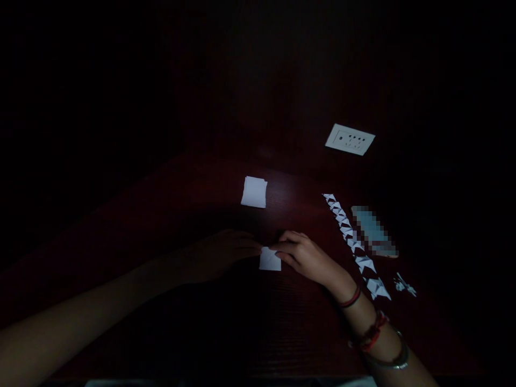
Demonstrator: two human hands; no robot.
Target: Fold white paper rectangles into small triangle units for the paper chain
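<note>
A small white square of paper (270,260) lies on the dark red table, with faint creases on its face. My left hand (237,248), in deep shadow, reaches from the left and has its fingertips closed on the paper's upper left corner; its thumb is hard to make out. From the other side my right hand (296,252) holds the upper right corner, fingers bent and thumb resting near the right edge. Beyond both hands sits a stack of white paper squares (255,192).
Several folded white paper pieces (365,263) run in a slanting row on the right. Beside them lie a phone (374,231) with a blurred screen and a little pile of white bits (405,286). A white socket plate (350,140) is farther back. The surroundings are very dark.
</note>
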